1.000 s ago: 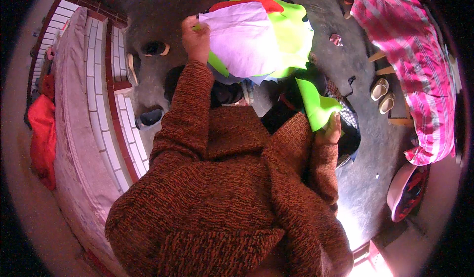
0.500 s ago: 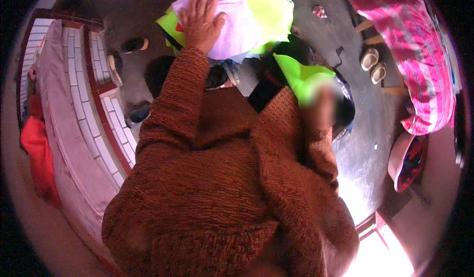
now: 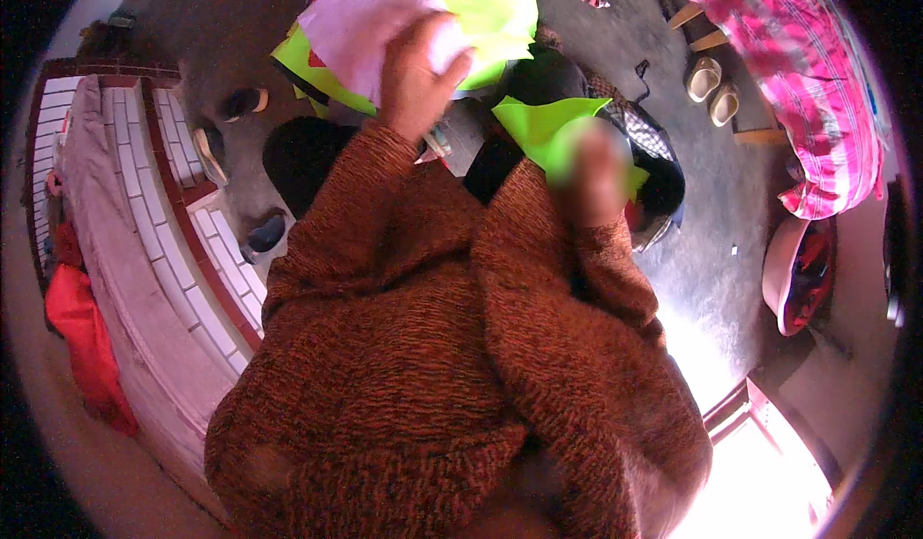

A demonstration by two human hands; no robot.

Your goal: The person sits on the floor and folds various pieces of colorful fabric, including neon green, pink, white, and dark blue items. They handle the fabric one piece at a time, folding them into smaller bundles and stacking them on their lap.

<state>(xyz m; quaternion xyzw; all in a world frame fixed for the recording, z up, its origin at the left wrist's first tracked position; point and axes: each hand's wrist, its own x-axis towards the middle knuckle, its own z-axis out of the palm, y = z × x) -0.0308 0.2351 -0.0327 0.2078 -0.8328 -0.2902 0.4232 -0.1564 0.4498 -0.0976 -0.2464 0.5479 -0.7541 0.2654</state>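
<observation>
My left hand (image 3: 421,79) is over the near edge of a stack of flat cloth pieces, its thumb apart and its fingers somewhat smeared. The top piece is lilac cloth (image 3: 361,15); lime-green cloth (image 3: 495,5) spreads out beside and under it, with bits of red at the edge. Whether the left hand touches the stack is hard to tell. Close to my right knee, my right hand (image 3: 601,188) holds a lime-green cloth piece (image 3: 538,130), which sticks out to the left of it. A blur covers the right fingers.
Dark bundled cloth with a checked part (image 3: 639,130) lies beyond my right hand. Pale slippers (image 3: 707,77) rest on the floor near a pink plaid cover (image 3: 808,77). At right stands a pink basin (image 3: 781,279); at left are loose shoes (image 3: 264,234) and a red cloth (image 3: 82,337).
My left hand has lifted or slid from lying flat on the lilac cloth toward the stack's near right side. The right hand keeps the green piece. The whole view has shifted slightly.
</observation>
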